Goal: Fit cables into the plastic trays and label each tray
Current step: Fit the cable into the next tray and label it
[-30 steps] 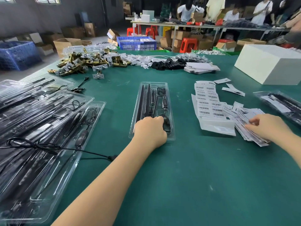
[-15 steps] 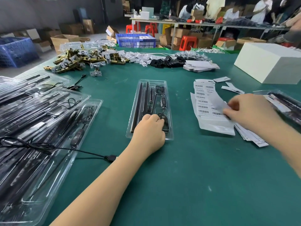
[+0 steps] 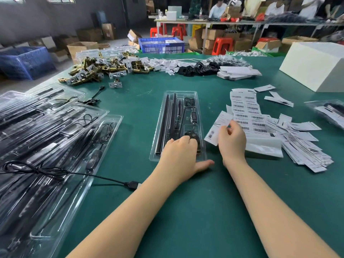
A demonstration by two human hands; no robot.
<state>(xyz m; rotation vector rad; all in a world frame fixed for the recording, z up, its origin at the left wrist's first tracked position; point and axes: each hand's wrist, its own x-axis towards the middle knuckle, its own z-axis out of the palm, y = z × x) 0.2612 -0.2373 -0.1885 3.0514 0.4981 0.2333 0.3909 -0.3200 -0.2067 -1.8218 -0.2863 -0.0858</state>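
The left hand (image 3: 181, 153) rests palm-down on the near end of the clear plastic tray (image 3: 177, 125), fingers curled over the coiled cable (image 3: 193, 136) there and thumb stretched out on the green table (image 3: 204, 202). Just beside it, the right hand (image 3: 231, 141) pinches a white label (image 3: 217, 127) at the tray's right edge. Beyond lie barcode label sheets (image 3: 245, 112), then brass hardware (image 3: 104, 69).

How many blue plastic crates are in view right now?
2: the left crate on the floor beside the table, the middle crate beyond the table's far edge. Others may be hidden behind cartons.
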